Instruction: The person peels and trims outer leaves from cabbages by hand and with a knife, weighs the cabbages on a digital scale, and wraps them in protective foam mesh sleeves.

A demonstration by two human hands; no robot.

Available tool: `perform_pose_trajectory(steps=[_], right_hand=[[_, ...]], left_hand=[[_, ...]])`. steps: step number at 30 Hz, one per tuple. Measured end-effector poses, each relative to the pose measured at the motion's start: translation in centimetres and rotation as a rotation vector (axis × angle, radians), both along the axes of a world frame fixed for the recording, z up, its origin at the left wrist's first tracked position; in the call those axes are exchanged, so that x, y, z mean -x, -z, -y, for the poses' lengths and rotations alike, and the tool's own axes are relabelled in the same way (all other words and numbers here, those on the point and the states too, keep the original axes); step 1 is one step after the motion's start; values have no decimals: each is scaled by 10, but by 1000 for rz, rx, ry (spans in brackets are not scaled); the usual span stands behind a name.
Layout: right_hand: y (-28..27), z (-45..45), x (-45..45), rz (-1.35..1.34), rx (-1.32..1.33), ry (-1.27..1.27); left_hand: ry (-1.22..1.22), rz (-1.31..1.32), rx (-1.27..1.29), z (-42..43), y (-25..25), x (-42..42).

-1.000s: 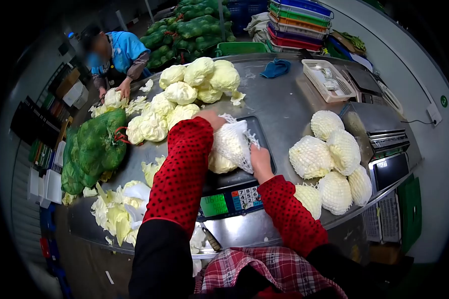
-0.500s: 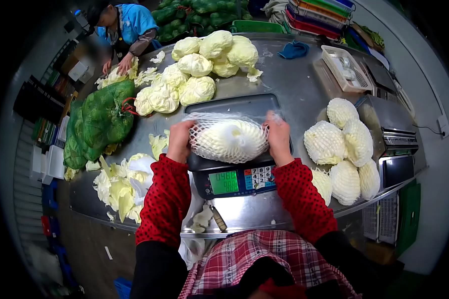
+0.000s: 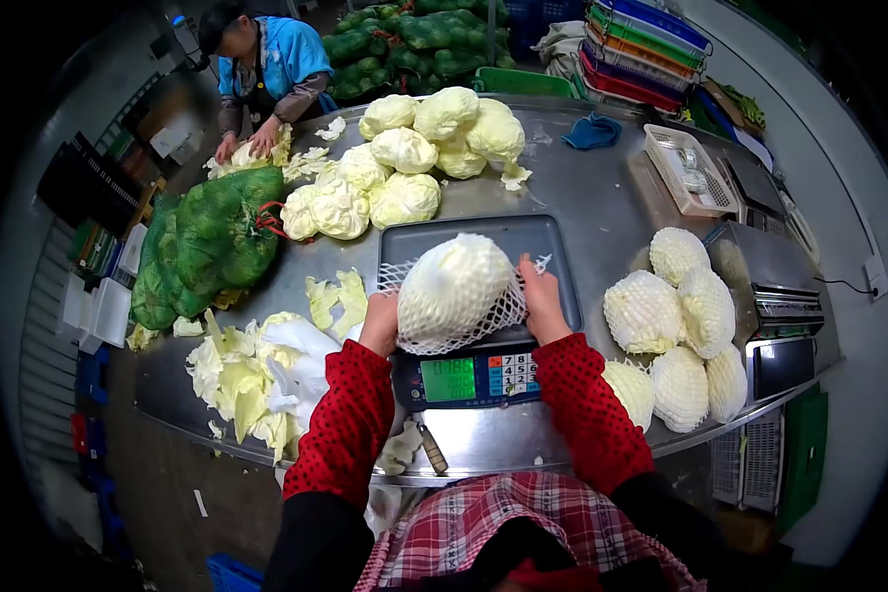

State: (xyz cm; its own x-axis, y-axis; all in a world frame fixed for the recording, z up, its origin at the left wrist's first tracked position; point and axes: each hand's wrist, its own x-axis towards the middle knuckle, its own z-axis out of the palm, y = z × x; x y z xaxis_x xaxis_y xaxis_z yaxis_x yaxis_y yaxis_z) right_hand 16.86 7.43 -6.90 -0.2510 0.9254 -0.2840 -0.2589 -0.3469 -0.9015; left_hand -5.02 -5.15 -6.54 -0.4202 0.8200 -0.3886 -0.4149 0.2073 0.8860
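The left hand (image 3: 382,321) grips one end of a white foam net (image 3: 506,311), the right hand (image 3: 546,296) the other; the cabbage (image 3: 454,281) they stretch it around is over the digital scale (image 3: 536,237), netted cabbages (image 3: 643,311) to the right, bare cabbages (image 3: 405,150) beyond on the far side

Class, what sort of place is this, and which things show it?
Probably a vegetable packing room: a pale round cabbage in white foam netting, a black digital scale with a green display, and bulging green mesh sacks.
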Motion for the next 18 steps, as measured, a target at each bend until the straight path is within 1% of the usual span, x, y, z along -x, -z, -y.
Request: perform_pose_trajectory(steps=[2,3,4,6,7,8,9,10,11,12,13,14,15,16,18], right_hand=[[9,1,4,10,-57,66],[27,-6,4,191,-231,64],[22,-4,4,188,-226,62],[12,-5,1,688,-612,241],[15,-11,2,775,-665,199],[13,-16,4,778,-676,202],[10,-16,6,966,-790,227],[9,-12,7,1152,-899,247],[4,-13,8,1203,-893,152],[-1,-16,13,1196,-910,157],[-5,-17,17,1272,-869,81],[-5,-15,20,1349,-817,-2],[-8,-17,27,1350,-843,27],[-13,-19,30,1309,-751,2],[-22,-15,36,1181,-723,-26]], left_hand=[[51,-246,-13,4,5,-4],[24,-294,-3,-1,8,-7],[-20,-857,6,-4,6,-5],[-40,-907,-21,-16,1,-13],[-44,-900,-18,-17,6,-11],[-123,-980,-40,-25,11,-8],[-201,-1056,-57,-29,13,-7],[-214,-1102,-26,-30,11,-7],[-202,-1203,-25,-30,18,-5],[-193,-1307,-26,-33,27,0],[-201,-1312,-31,-40,29,6],[-156,-1352,69,-49,31,13],[-108,-1388,172,-52,31,17],[-135,-1335,197,-53,26,18],[-334,-548,-77,-72,40,25]])
